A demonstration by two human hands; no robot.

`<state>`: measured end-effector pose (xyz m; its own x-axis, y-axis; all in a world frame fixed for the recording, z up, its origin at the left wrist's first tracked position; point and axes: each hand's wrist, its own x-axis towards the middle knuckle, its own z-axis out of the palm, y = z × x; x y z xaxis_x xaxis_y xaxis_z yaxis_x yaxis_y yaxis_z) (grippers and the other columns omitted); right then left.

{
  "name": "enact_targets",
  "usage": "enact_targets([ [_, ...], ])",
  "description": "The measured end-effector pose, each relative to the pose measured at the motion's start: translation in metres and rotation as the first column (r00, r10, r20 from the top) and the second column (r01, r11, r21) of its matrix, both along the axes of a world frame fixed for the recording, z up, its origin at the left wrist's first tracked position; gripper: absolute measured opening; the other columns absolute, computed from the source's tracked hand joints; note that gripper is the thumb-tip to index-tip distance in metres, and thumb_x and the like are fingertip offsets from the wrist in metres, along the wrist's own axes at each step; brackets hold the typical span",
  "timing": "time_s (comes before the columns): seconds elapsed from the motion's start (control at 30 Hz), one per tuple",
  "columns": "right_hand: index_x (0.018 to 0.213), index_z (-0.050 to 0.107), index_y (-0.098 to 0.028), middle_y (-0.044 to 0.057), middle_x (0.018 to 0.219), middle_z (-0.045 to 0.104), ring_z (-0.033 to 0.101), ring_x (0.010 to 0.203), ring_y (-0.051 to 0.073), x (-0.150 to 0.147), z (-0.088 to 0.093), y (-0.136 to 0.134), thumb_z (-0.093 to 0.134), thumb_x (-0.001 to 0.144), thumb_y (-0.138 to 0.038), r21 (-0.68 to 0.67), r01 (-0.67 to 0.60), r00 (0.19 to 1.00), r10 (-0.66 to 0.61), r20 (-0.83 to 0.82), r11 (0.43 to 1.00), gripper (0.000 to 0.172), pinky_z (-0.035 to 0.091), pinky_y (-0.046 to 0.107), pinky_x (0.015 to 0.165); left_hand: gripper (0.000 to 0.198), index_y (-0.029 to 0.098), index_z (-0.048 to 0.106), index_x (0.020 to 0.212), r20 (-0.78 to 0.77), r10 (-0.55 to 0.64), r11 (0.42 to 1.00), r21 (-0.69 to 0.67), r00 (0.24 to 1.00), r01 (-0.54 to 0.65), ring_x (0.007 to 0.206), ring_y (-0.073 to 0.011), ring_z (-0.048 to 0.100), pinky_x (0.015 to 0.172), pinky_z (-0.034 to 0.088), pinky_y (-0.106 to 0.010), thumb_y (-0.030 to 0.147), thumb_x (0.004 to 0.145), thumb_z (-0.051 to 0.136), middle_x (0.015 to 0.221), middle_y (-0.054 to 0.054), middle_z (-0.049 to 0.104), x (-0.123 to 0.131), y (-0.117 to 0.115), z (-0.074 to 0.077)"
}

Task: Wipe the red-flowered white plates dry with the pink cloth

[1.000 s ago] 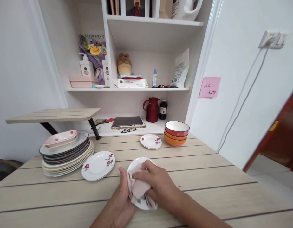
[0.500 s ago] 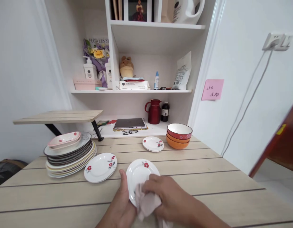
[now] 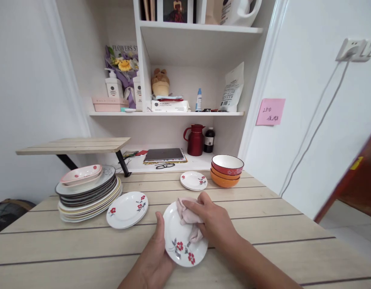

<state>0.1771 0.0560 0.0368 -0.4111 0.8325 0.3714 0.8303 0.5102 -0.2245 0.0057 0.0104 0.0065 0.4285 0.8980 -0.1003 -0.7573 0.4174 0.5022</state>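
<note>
A small white plate with red flowers (image 3: 181,241) is held above the table by my left hand (image 3: 155,255), its thumb at the left rim and its fingers underneath. My right hand (image 3: 214,222) grips a pale pink cloth (image 3: 187,212), pressed on the plate's upper part. To the left lie similar flowered plates (image 3: 127,210), slightly overlapping. Further back, more small flowered plates (image 3: 193,180) rest beside a stack of bowls (image 3: 226,176), orange ones below and a red one with a white inside on top.
At the left stands a tall stack of plates (image 3: 89,200) topped by pink oval dishes (image 3: 81,174), near a raised wooden shelf (image 3: 74,145). Behind the table are a closed laptop (image 3: 164,154), glasses (image 3: 165,165), a red jug (image 3: 195,140) and a dark bottle (image 3: 208,140).
The plate in my left hand has turned, so its flowers now show at the bottom. My right hand and the cloth have moved up to the plate's far edge.
</note>
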Motion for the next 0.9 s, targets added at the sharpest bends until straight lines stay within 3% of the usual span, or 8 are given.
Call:
enact_targets([
  [0.17,0.139,0.041,-0.043,0.004,0.107,0.049,0.057,0.084,0.018,0.005,-0.001,-0.008,0.056,0.073,-0.010,-0.169,-0.057,0.995,0.041,-0.091,0.984,0.076,0.042,0.028,0.072,0.063,0.020,0.041,0.142,-0.021,0.013,1.000,0.000,1.000,-0.013,0.126,-0.0291,0.051,0.108,0.033,-0.045,0.055,0.091,0.042,0.135,-0.014,0.056,0.000,-0.002,0.002],
  [0.27,0.145,0.032,-0.039,0.004,0.112,0.045,0.057,0.092,0.019,0.004,0.002,-0.013,0.059,0.080,-0.027,-0.325,-0.180,0.953,0.083,-0.292,0.928,0.072,0.046,0.032,0.081,0.063,0.020,0.042,0.142,-0.021,0.012,1.000,0.008,1.000,-0.012,0.126,-0.0294,0.051,0.107,0.034,-0.045,0.056,0.091,0.041,0.136,-0.014,0.056,0.000,-0.003,0.003],
  [0.37,0.145,0.034,-0.035,0.005,0.112,0.043,0.056,0.099,0.019,0.004,0.006,-0.015,0.051,0.087,-0.044,-0.408,-0.289,0.884,0.078,-0.460,0.866,0.061,0.047,0.033,0.087,0.064,0.019,0.043,0.141,-0.023,0.032,0.999,0.013,0.999,-0.031,0.125,-0.0299,0.051,0.107,0.034,-0.045,0.057,0.090,0.041,0.135,-0.014,0.056,0.000,-0.001,0.002],
  [0.47,0.137,0.046,-0.037,0.004,0.113,0.042,0.057,0.097,0.018,0.002,0.004,-0.012,0.048,0.089,-0.040,-0.359,-0.203,0.884,0.013,-0.468,0.911,0.048,0.046,0.034,0.091,0.066,0.020,0.043,0.141,-0.033,0.036,0.999,-0.002,0.999,-0.036,0.125,-0.0298,0.051,0.107,0.034,-0.045,0.060,0.088,0.042,0.135,-0.014,0.057,0.000,0.002,-0.001],
  [0.57,0.125,0.058,-0.039,0.003,0.111,0.043,0.058,0.083,0.016,-0.002,-0.001,-0.007,0.050,0.087,-0.030,-0.273,-0.051,0.921,-0.060,-0.386,0.961,0.041,0.048,0.035,0.084,0.068,0.021,0.041,0.142,-0.035,0.023,1.000,-0.019,0.999,-0.024,0.125,-0.0293,0.051,0.107,0.033,-0.045,0.061,0.087,0.043,0.134,-0.014,0.057,0.000,0.003,-0.005],
  [0.63,0.121,0.061,-0.037,0.003,0.112,0.044,0.057,0.080,0.015,-0.006,-0.003,-0.006,0.047,0.086,-0.024,-0.232,-0.021,0.927,-0.068,-0.368,0.973,0.040,0.049,0.035,0.079,0.067,0.022,0.041,0.142,-0.034,0.022,1.000,-0.017,0.999,-0.022,0.125,-0.0288,0.052,0.107,0.033,-0.045,0.060,0.088,0.044,0.133,-0.014,0.058,0.000,0.002,-0.004],
  [0.77,0.123,0.060,-0.034,0.006,0.125,0.044,0.052,0.108,0.022,-0.020,-0.002,-0.011,0.047,0.081,-0.009,-0.117,-0.139,0.916,0.083,-0.393,0.983,0.051,0.045,0.038,0.093,0.064,0.023,0.044,0.140,-0.003,0.004,1.000,-0.002,1.000,-0.004,0.122,-0.0280,0.054,0.107,0.034,-0.045,0.060,0.088,0.042,0.130,-0.013,0.060,0.001,-0.003,0.003],
  [0.9,0.120,0.062,-0.039,0.003,0.130,0.048,0.043,0.123,0.024,-0.029,0.006,-0.026,0.050,0.075,-0.002,-0.087,-0.382,0.890,0.341,-0.302,0.920,0.059,0.035,0.043,0.104,0.070,0.020,0.048,0.137,0.042,-0.055,0.998,-0.013,0.998,0.056,0.119,-0.0292,0.056,0.104,0.037,-0.045,0.066,0.085,0.040,0.125,-0.014,0.063,0.000,-0.005,0.009],
])
